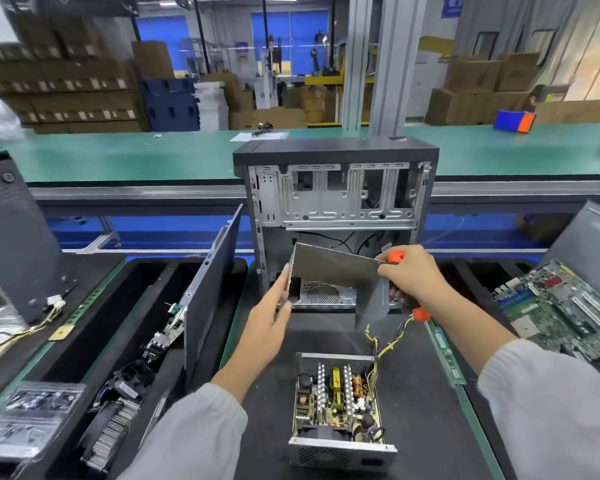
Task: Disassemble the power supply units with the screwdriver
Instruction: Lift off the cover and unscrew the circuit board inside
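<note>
Lifting: the metal cover [329, 271] hangs in the air between both hands, well above the opened power supply unit [336, 407] on the worktop [267, 358].
Cover handling: thin bent sheet metal, probably light and stiff, with sharp-looking edges; best held by the flat sides, not the rims.
Left hand [271, 320]: fingers nearly straight, pressed flat along the cover's left edge, steadying it.
Right hand [413, 275]: fingers curled, pinching the cover's right corner and gripping the orange-handled screwdriver [420, 313] in the same fist.
Unit: below the fingers, board exposed; coils and capacitors look fragile, so grip its metal walls.
Wires [385, 341]: loose, trailing up toward the right fingers.
</note>
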Tool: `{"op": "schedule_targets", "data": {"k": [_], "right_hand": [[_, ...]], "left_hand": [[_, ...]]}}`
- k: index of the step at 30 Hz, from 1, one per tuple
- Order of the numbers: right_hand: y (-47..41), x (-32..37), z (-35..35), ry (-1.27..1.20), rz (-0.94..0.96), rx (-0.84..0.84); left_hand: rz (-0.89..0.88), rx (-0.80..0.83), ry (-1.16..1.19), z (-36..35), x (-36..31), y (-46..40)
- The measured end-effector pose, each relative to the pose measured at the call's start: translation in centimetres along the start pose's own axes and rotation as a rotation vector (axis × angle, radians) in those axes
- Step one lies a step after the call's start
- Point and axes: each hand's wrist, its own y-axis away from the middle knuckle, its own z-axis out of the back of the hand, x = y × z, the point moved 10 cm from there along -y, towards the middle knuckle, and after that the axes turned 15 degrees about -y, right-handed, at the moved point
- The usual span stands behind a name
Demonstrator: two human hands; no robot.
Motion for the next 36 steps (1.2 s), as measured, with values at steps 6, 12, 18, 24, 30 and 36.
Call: {"op": "schedule_targets", "data": {"k": [6, 12, 18, 24, 30, 36], "right_hand": [[-1.2, -2.7, -5.8, -0.296, -0.059, 0.177], [-1.4, -5.9, -12.4, -0.09, -0.192, 0.414], [-3.1, -7.8, -16.0, 0.206, -0.268, 0.451], [-2.8, -10.9, -18.8, 0.386, -0.35, 0.5], [-2.3, -10.8, -19.0, 0.567, -0.224, 0.589], [2.2, -9.9, -16.6, 0.708, -0.113, 0.914]], "left_hand": [[0.139, -0.173, -0.274, 2.1, 3.4, -0.6], [0.313, -0.151, -0.777, 3.4, 8.4, -2.6], [0.363, 0.088, -0.95, 1.2, 12.6, -3.8], [0.386, 0.247, -1.075, -0.9, 15.1, -3.8], [0.424, 0.235, -0.981, -1.5, 17.1, -3.1], [0.42, 0.185, -0.907, -1.8, 16.9, -3.2]]}}
